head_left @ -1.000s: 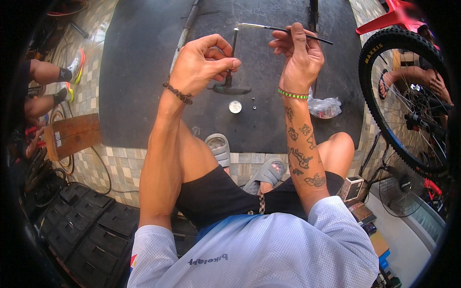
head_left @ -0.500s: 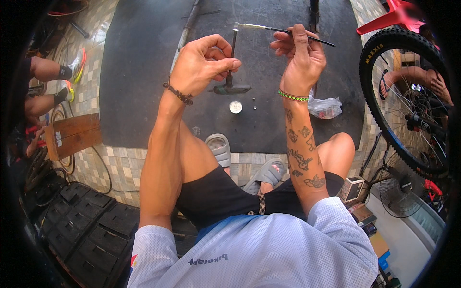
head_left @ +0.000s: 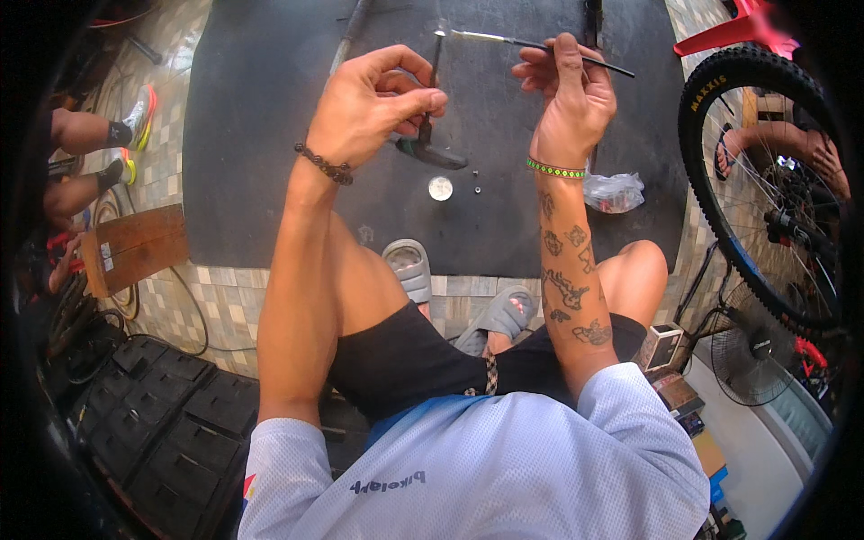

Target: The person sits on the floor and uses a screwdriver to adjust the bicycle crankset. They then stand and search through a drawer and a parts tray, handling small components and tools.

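Note:
My left hand (head_left: 373, 108) pinches the shaft of a T-handle tool (head_left: 443, 157), whose dark green and black handle hangs below my fingers, a small silver piece (head_left: 440, 33) at its top. My right hand (head_left: 567, 99) holds a slim brush (head_left: 609, 67) sideways, its whitened bristles at or very close to that piece; touching is hard to tell. Beneath my hands, on the black mat (head_left: 261, 135), sit a round container of white substance (head_left: 440, 188), small loose metal bits (head_left: 477, 190) and, right, a clear plastic bag (head_left: 614, 193).
A bicycle wheel (head_left: 720, 216) stands right, beside a red plastic chair (head_left: 720, 31), a fan (head_left: 751, 355) and another person's leg and hand (head_left: 823, 153). At left are another person's legs (head_left: 81, 130), a wooden board (head_left: 135, 247) and black bins (head_left: 171, 418). Metal tubes (head_left: 351, 36) lie on the mat.
Both my hands have risen slightly in the picture, with the T-handle tool and brush; my left has also shifted slightly left. The tool's handle looks a little turned.

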The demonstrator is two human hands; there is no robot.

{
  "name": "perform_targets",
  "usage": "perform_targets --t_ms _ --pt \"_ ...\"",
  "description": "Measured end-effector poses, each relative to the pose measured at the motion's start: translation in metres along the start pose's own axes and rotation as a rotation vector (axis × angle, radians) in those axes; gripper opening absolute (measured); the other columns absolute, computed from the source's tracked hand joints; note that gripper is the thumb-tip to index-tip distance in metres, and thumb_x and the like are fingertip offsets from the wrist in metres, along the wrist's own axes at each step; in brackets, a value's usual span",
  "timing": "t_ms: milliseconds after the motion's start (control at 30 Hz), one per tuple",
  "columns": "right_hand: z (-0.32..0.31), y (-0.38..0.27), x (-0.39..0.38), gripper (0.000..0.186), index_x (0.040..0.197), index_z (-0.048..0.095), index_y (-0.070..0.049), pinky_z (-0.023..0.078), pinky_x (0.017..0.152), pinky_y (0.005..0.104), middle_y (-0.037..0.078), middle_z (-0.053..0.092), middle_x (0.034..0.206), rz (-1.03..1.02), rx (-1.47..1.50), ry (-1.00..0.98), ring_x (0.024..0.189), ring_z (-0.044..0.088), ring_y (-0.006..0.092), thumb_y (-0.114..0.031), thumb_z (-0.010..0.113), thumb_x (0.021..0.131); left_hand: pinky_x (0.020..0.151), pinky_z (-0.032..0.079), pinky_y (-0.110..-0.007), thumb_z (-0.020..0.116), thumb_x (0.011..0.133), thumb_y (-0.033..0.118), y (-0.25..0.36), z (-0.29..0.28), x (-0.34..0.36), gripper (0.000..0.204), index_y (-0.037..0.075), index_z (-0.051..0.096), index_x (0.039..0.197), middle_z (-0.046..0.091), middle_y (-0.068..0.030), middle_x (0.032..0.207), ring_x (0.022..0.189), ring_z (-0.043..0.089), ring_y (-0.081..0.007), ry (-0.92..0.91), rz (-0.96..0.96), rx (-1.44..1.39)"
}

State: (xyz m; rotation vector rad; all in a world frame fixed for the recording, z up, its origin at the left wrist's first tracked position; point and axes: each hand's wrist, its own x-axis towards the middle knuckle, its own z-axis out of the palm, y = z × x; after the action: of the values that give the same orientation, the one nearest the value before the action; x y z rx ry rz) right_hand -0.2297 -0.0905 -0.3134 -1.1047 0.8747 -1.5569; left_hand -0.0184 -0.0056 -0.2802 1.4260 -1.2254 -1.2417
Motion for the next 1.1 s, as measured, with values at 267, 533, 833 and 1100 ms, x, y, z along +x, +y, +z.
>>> perform_targets --t_ms 267,533,833,1100 --pt "-0.079 0.138 -0.115 0.023 0.099 0.079 -0.001 0.057 0.065 0.0312 0.009 0.078 0.078 0.372 -0.742 -0.436 0.069 0.073 0.012 -0.024 0.076 0.102 0.074 0.064 -0.027 0.08 0.102 0.019 -0.006 -0.008 0.004 0.025 0.004 0.072 0.121 0.083 -0.0112 0.101 0.093 0.082 -0.0185 0.059 -0.009 0.018" --pt "-0.131 0.189 -0.155 0.043 0.128 0.07 -0.012 0.058 0.097 0.047 0.012 0.071 0.119 0.301 -1.19 -0.592 0.115 0.071 0.0352 -0.018 0.084 0.088 0.075 0.063 -0.027 0.079 0.103 0.018 0.0 -0.011 -0.001 0.024 0.004 0.073 0.121 0.083 -0.0099 0.1 0.092 0.081 -0.0172 0.079 -0.018 0.083" --pt "-0.164 0.215 -0.17 0.013 0.101 0.066 -0.007 0.059 0.081 0.0541 0.02 0.064 0.105 0.161 -1.33 -0.633 0.097 0.07 0.0433 -0.014 0.074 0.095 0.073 0.06 -0.028 0.077 0.101 0.012 0.0 -0.001 0.005 0.017 0.003 0.07 0.113 0.079 -0.0065 0.094 0.087 0.077 -0.0142 0.054 0.039 0.123" --pt "-0.151 0.198 -0.124 0.013 0.108 0.073 -0.001 0.063 0.072 0.0347 0.012 0.079 0.093 0.473 -0.701 -0.078 0.078 0.079 0.0213 -0.01 0.075 0.098 0.075 0.063 -0.03 0.076 0.101 0.005 -0.001 0.003 0.015 0.017 -0.001 0.071 0.115 0.081 -0.0113 0.095 0.086 0.079 -0.0164 0.121 -0.029 -0.037"
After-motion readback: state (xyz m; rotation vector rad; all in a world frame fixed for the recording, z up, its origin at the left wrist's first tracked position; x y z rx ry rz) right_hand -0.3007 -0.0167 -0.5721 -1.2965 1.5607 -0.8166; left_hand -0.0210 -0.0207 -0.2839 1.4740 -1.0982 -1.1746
